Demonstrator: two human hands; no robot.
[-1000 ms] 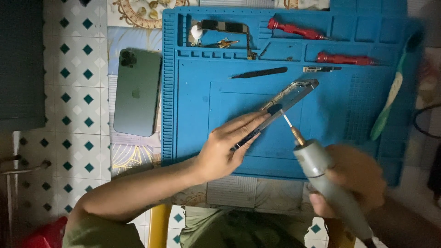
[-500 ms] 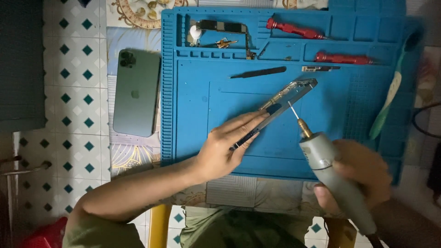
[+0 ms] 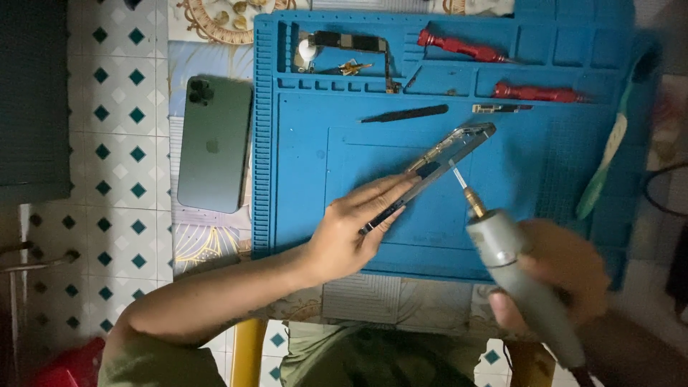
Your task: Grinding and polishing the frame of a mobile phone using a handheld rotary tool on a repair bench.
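A phone frame (image 3: 450, 154) stands on its edge, tilted diagonally, on the blue repair mat (image 3: 308, 179). My left hand (image 3: 355, 233) grips its lower end, fingers laid along the frame. My right hand (image 3: 555, 276) holds a grey electric screwdriver (image 3: 512, 276); its thin bit touches the frame near the middle.
A dark green phone back (image 3: 213, 143) lies left of the mat. The mat's top trays hold two red screwdrivers (image 3: 462, 48), a circuit part (image 3: 344, 43) and small screws. Black tweezers (image 3: 405, 114) lie above the frame. A green tool (image 3: 605, 161) lies at right.
The electric screwdriver and my right hand shifted slightly up and right along the frame. My left hand and the frame stayed in place.
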